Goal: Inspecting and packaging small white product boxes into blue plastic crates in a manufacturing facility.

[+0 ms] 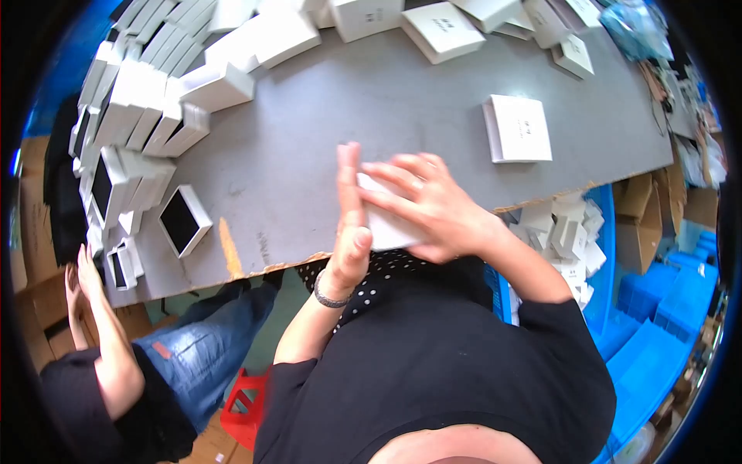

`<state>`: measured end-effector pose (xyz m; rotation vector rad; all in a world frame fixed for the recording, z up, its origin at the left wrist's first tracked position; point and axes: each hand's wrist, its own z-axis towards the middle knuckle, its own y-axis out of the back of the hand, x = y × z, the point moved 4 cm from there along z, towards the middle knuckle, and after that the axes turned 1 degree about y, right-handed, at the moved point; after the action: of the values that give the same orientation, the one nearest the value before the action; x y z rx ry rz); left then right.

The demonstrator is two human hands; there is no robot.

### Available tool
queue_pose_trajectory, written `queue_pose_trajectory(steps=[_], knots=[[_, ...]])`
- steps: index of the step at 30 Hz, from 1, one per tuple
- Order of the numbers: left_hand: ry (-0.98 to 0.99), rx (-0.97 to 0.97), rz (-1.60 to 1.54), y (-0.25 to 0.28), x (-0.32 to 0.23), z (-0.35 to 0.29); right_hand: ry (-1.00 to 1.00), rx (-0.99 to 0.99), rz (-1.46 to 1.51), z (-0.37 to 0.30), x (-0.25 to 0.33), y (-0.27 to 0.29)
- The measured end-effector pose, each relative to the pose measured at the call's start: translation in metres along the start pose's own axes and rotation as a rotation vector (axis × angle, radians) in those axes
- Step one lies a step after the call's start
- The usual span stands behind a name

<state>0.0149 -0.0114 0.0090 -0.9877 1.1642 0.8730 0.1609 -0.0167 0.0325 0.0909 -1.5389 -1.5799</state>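
Observation:
A small white box is between my hands at the table's front edge. My left hand stands upright along the box's left side, with its fingers stretched straight and the palm turned toward it. Across the top of the box lies my right hand, fingers spread and bent over it, the thumb near its lower edge. The right fingers are slightly blurred, and they hide much of the box. To the right on the table sits a closed white box with dark print on its lid.
Rows of white boxes line the table's left and far sides. An open box with a dark inside lies at left. Below the table's right edge, a blue crate holds several white boxes. A co-worker's hands are at far left, near a red stool.

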Motion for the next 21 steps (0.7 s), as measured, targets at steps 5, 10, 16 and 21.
queue_pose_trajectory(steps=[5, 10, 16, 21], knots=[[-0.384, -0.449, 1.236, 0.122, -0.053, -0.025, -0.583, 0.115, -0.306, -0.128, 0.010, 0.069], [-0.101, -0.421, 1.504, 0.251, -0.067, -0.028, -0.519, -0.139, -0.664, -0.135, -0.041, 0.125], [-0.158, -0.081, 1.277, 0.139, -0.028, 0.004, -0.288, -0.042, -0.292, -0.033, -0.083, 0.052], [-0.223, -0.012, 1.161, 0.069, -0.012, 0.011, -0.188, 0.012, -0.200, 0.016, -0.033, 0.007]])
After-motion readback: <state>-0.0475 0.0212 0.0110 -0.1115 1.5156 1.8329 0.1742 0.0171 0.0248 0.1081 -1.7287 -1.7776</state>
